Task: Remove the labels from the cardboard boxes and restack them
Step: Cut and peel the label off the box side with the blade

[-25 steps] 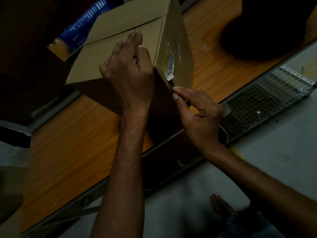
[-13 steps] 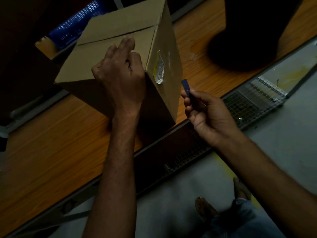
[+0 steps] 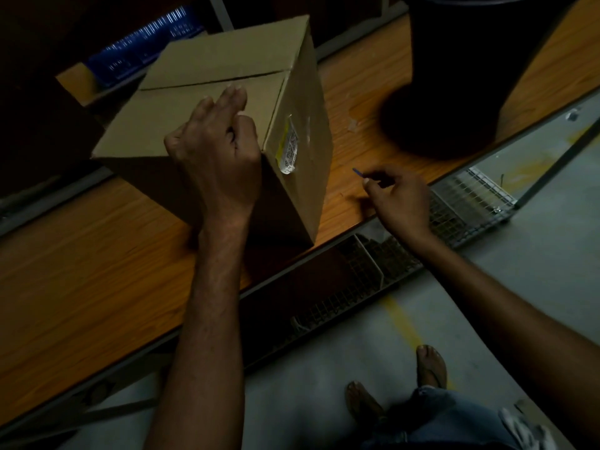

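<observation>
Left grip [image 3: 214, 157] curls over the cardboard box [image 3: 211, 63] corner, beside the label [image 3: 289, 147]. Right grip [image 3: 402, 196] pinches a blue tool [image 3: 357, 172]

A dark bucket [image 3: 454, 76] stood at the bench's [image 3: 81, 271] far right corner; a wire rack [image 3: 480, 193] sat below its near edge.

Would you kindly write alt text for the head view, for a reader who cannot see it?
A left hand holds a cardboard box on a wooden table; its side bears a label. The right hand pinches a small blue tool.
</observation>
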Motion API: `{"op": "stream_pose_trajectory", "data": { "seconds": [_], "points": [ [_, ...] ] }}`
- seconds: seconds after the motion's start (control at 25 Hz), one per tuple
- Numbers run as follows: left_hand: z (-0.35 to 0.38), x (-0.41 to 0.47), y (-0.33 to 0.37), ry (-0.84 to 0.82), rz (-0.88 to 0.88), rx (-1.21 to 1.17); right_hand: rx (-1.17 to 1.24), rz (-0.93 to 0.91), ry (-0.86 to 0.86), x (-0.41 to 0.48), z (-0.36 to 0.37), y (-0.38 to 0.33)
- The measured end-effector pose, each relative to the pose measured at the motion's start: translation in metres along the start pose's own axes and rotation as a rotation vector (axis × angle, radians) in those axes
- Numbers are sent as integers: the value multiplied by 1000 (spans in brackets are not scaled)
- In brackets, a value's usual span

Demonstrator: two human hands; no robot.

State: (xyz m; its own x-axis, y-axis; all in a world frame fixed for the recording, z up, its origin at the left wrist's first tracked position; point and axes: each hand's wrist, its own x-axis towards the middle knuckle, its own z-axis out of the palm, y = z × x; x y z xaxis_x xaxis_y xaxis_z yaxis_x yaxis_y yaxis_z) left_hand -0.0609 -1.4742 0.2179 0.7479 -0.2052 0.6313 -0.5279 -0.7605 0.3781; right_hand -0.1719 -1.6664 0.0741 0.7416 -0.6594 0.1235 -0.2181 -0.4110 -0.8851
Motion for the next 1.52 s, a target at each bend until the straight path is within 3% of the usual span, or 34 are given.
{"op": "stream_pose_trajectory", "data": {
  "seconds": [0.12, 0.24, 0.4, 0.56, 0.64, 0.76, 1.12, 1.52],
  "points": [
    [0, -1, 1, 6, -11, -4, -418, -193, -65, 21, 13, 28],
    [-1, 0, 0, 0, -8, -3, -560, -267, -109, 25, 16, 39],
    [-1, -1, 0, 11, 3, 2, -331, -274, 1, 16, 12, 19],
    [0, -1, 0, 13, 7, 5, -1, -579, 283, -15, 14, -44],
    [0, -1, -1, 11, 8, 0, 37, -731, 329, -30, 22, -71],
    [0, -1, -2, 11, 27, 7, 34, -803, 357, -43, 34, -86],
    [3, -1, -4, 17, 36, 5, 75, -721, 455, -46, 54, -89],
    [7, 0, -7, 46, 59, -4, 433, -153, 350, -62, 70, -115]
  ]
}}
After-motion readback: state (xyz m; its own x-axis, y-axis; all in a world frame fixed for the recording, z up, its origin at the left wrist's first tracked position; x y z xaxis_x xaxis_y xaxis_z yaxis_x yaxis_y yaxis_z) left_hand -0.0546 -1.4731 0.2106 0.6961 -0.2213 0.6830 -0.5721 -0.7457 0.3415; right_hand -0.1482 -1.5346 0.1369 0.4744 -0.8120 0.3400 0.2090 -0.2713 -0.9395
